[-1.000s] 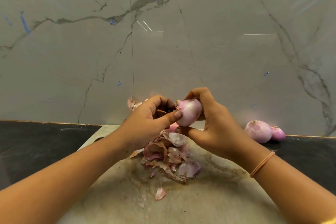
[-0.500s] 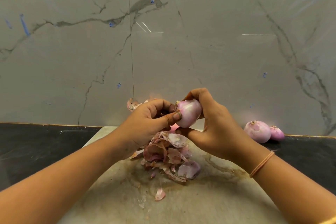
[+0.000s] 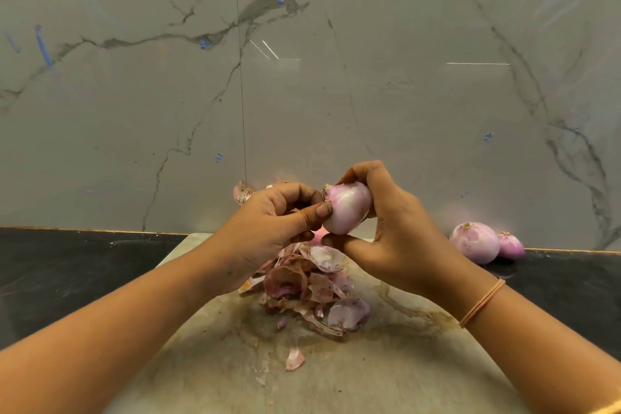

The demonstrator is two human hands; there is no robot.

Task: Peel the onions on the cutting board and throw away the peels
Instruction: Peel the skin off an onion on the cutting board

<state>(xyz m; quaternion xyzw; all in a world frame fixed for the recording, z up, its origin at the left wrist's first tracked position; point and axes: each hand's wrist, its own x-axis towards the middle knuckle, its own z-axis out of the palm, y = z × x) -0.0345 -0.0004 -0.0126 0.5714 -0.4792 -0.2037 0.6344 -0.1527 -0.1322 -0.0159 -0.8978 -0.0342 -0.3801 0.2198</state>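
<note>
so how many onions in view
3: pale pink onion in left hand and right hand; larger pink onion and smaller pink onion on black counter, right. More may hide behind hands.

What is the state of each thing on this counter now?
held onion: in both hands, outer skin mostly off
right hand: grips the held onion
left hand: pinches the held onion's end
peels: piled on the cutting board
two onions: lying peeled on the counter

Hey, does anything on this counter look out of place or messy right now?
Nothing alarming. Peels lie heaped on the stained cutting board, with one stray peel nearer the person. Two peeled onions sit off the board on the black counter at the right, by the wall.
</note>
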